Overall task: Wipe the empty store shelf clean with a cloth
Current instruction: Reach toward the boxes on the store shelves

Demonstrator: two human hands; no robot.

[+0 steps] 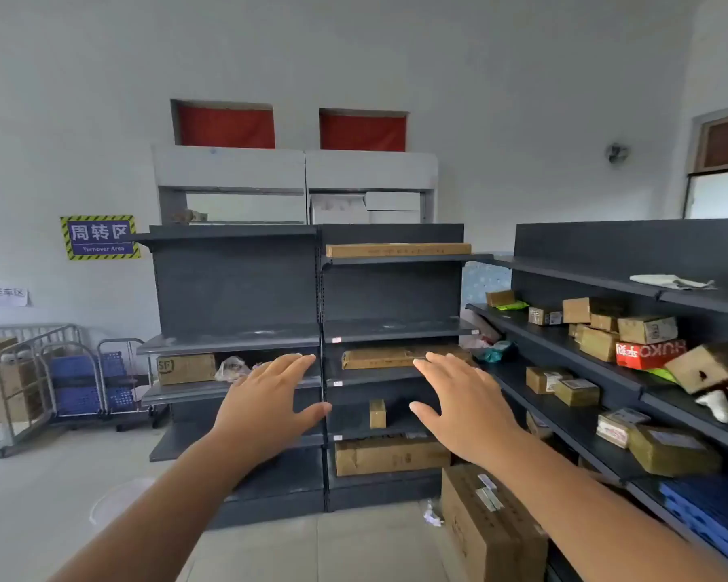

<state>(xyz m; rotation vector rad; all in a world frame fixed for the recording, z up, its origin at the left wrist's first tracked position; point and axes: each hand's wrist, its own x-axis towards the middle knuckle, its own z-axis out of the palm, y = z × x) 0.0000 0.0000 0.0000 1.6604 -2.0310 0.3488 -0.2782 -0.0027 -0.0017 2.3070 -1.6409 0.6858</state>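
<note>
Ahead, both arms are stretched out toward a dark grey shelving unit [312,287] against the white wall. The left hand [265,407] is flat and spread, palm down, thumb angled out to the right, gripping nothing. The right hand [465,407] mirrors it, fingers fanned and thumb pointing left, likewise with nothing in it. Neither hand touches the unit; both hover in front of it.

Above the left hand's fingertips runs a bare grey shelf [228,340], its surface showing pale smudges. Just below that shelf, left of the left hand, a cardboard box marked SF [186,368] sits beside a crumpled plastic bag [231,368]. Just beyond the right hand's fingertips lies a long flat carton [379,358]; between the two thumbs, lower down, stands a small upright box [377,413], and beneath that a wide carton [391,455].

A pale cloth [671,282] lies on the upper shelf of the side rack, well up and to the right of the right hand. Below it that rack carries many small parcels and a red box [648,354]. Far to the left of the left hand, metal carts [38,371] stand under a blue Turnover Area sign [99,237].
</note>
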